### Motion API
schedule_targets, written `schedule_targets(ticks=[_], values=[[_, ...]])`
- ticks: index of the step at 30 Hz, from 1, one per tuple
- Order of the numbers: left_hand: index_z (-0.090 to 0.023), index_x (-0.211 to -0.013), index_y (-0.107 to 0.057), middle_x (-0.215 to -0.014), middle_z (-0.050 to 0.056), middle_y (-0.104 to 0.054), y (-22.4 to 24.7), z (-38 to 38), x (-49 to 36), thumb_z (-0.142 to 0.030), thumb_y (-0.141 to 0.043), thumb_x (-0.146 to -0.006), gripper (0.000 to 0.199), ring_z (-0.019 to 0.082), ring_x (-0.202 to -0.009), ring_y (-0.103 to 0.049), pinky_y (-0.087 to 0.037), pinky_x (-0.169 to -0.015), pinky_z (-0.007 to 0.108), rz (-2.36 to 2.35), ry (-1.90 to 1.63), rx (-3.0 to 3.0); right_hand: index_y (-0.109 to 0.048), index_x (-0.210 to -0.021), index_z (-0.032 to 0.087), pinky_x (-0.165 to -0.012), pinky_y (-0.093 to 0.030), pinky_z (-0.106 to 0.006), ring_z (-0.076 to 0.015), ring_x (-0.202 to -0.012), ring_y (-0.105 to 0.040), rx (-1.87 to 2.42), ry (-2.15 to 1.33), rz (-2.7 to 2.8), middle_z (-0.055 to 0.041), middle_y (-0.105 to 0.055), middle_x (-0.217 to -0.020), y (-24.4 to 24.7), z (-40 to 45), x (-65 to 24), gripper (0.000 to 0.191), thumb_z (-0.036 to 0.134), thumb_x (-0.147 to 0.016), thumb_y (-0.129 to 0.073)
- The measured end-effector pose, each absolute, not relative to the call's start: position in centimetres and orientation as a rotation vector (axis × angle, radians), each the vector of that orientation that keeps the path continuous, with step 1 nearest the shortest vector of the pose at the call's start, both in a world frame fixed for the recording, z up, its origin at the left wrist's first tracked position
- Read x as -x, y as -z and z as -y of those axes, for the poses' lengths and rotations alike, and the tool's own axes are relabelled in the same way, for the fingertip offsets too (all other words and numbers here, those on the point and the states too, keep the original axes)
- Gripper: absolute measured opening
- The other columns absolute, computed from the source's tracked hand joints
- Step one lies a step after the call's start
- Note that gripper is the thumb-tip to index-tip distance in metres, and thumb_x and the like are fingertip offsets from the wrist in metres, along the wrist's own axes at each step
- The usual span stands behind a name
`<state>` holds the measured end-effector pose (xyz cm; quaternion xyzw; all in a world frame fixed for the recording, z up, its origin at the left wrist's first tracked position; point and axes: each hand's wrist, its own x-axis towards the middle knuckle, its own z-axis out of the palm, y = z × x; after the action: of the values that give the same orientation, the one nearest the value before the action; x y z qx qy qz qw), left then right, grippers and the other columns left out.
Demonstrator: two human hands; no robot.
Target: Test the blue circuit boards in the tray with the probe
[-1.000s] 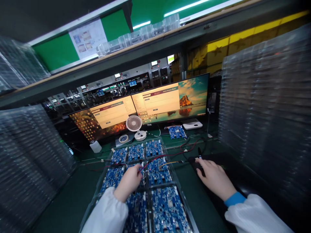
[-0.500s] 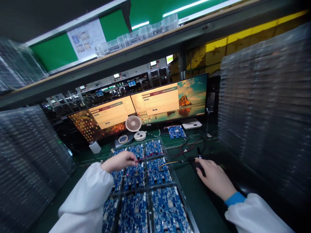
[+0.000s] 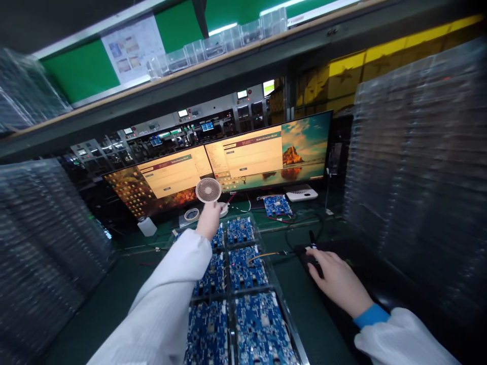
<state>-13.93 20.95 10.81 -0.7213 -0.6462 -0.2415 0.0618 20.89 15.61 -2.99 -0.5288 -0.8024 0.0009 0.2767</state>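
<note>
My left hand [image 3: 210, 219] reaches over the far end of a tray of boards, in front of a small white fan [image 3: 208, 190]. Its fingers are closed, and a thin red cable [image 3: 231, 197] runs up and right from the fingertips; the grip itself is partly hidden. Blue circuit boards [image 3: 262, 324] lie in the compartments of a clear tray [image 3: 294, 337], some of them covered by my left sleeve. On the right, my right hand [image 3: 338, 276] rests over a black mouse [image 3: 316, 268]. A yellow-orange cable [image 3: 266, 254] with a dark connector runs from one board towards the mouse.
Two monitors [image 3: 251, 157] stand at the back. Before them are a tape roll [image 3: 192, 215], a white bottle [image 3: 146, 226], a separate blue board [image 3: 277, 205] and a white device [image 3: 301, 193]. Tall stacks of clear trays [image 3: 403, 167] flank both sides. A shelf [image 3: 228, 63] crosses overhead.
My left hand has moved forward and right from above the boards to the fan's base, the red cable moving with it. My right hand has stayed on the mouse.
</note>
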Motion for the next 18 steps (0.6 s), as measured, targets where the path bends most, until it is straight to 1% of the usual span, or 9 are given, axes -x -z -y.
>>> schedule_targets(ticks=[2, 3, 5, 7, 9, 12, 16, 18], values=[[-0.011, -0.075, -0.065, -0.082, 0.010, -0.058, -7.6, -20.2, 13.8, -0.009, -0.058, -0.077, 0.008, 0.023, -0.089, -0.055, -0.044, -0.088, 0.037, 2.120, 0.692, 2.268, -0.057, -0.105, 0.019, -0.078, -0.049, -0.040, -0.0251, -0.095, -0.057, 1.395, -0.003, 2.150, -0.0085, -0.063, -0.101, 3.1, -15.7, -21.0, 0.027, 0.025, -0.086, -0.038], [-0.011, -0.071, -0.064, -0.077, 0.008, -0.058, -6.3, -19.8, 13.8, -0.007, -0.061, -0.074, 0.006, 0.022, -0.084, -0.056, -0.045, -0.086, 0.036, 2.205, 0.703, 2.292, -0.057, -0.105, 0.019, -0.077, -0.049, -0.040, -0.0252, -0.095, -0.057, 1.379, -0.003, 2.145, -0.0084, -0.063, -0.100, 3.2, -15.7, -21.0, 0.027, 0.026, -0.086, -0.038], [-0.012, -0.070, -0.062, -0.069, 0.004, -0.058, -4.2, -18.9, 13.5, -0.006, -0.064, -0.071, 0.007, 0.018, -0.073, -0.058, -0.048, -0.079, 0.033, 2.382, 0.774, 2.319, -0.057, -0.104, 0.020, -0.077, -0.050, -0.040, -0.0251, -0.094, -0.057, 1.344, -0.006, 2.137, -0.0083, -0.063, -0.099, 3.2, -15.8, -20.9, 0.027, 0.027, -0.087, -0.038], [-0.013, -0.074, -0.060, -0.065, 0.000, -0.058, -2.8, -18.2, 13.3, -0.007, -0.062, -0.074, 0.006, 0.014, -0.063, -0.059, -0.050, -0.068, 0.028, 2.558, 0.897, 2.338, -0.057, -0.103, 0.019, -0.077, -0.051, -0.041, -0.0253, -0.093, -0.058, 1.305, -0.010, 2.131, -0.0085, -0.063, -0.098, 3.3, -15.8, -20.7, 0.027, 0.028, -0.087, -0.037], [-0.013, -0.078, -0.058, -0.065, -0.001, -0.058, -1.9, -17.9, 13.0, -0.006, -0.058, -0.077, 0.007, 0.012, -0.060, -0.060, -0.051, -0.062, 0.024, 2.699, 1.060, 2.342, -0.058, -0.103, 0.019, -0.076, -0.051, -0.043, -0.0258, -0.094, -0.058, 1.261, -0.016, 2.132, -0.0090, -0.063, -0.098, 3.3, -15.6, -20.4, 0.027, 0.029, -0.088, -0.037], [-0.013, -0.082, -0.055, -0.064, -0.002, -0.057, -1.0, -18.3, 12.3, -0.003, -0.054, -0.078, 0.010, 0.011, -0.062, -0.061, -0.053, -0.062, 0.022, 2.795, 1.311, 2.326, -0.058, -0.104, 0.019, -0.078, -0.052, -0.043, -0.0253, -0.096, -0.058, 1.166, -0.033, 2.164, -0.0090, -0.063, -0.099, 3.1, -15.0, -19.4, 0.026, 0.028, -0.089, -0.038], [-0.012, -0.081, -0.056, -0.059, -0.004, -0.056, 0.0, -19.3, 10.8, -0.002, -0.055, -0.077, 0.011, 0.009, -0.055, -0.056, -0.049, -0.056, 0.020, 2.752, 1.550, 2.349, -0.056, -0.106, 0.020, -0.084, -0.052, -0.041, -0.0226, -0.100, -0.057, 0.991, -0.073, 2.256, -0.0080, -0.063, -0.102, 2.5, -13.6, -17.5, 0.025, 0.024, -0.090, -0.039], [-0.012, -0.082, -0.056, -0.059, -0.004, -0.055, 0.4, -19.8, 9.7, -0.003, -0.056, -0.076, 0.011, 0.009, -0.055, -0.055, -0.047, -0.056, 0.020, 2.698, 1.639, 2.370, -0.056, -0.104, 0.021, -0.088, -0.051, -0.040, -0.0216, -0.104, -0.056, 0.897, -0.104, 2.315, -0.0075, -0.062, -0.104, 2.2, -12.8, -16.5, 0.023, 0.020, -0.089, -0.038]])
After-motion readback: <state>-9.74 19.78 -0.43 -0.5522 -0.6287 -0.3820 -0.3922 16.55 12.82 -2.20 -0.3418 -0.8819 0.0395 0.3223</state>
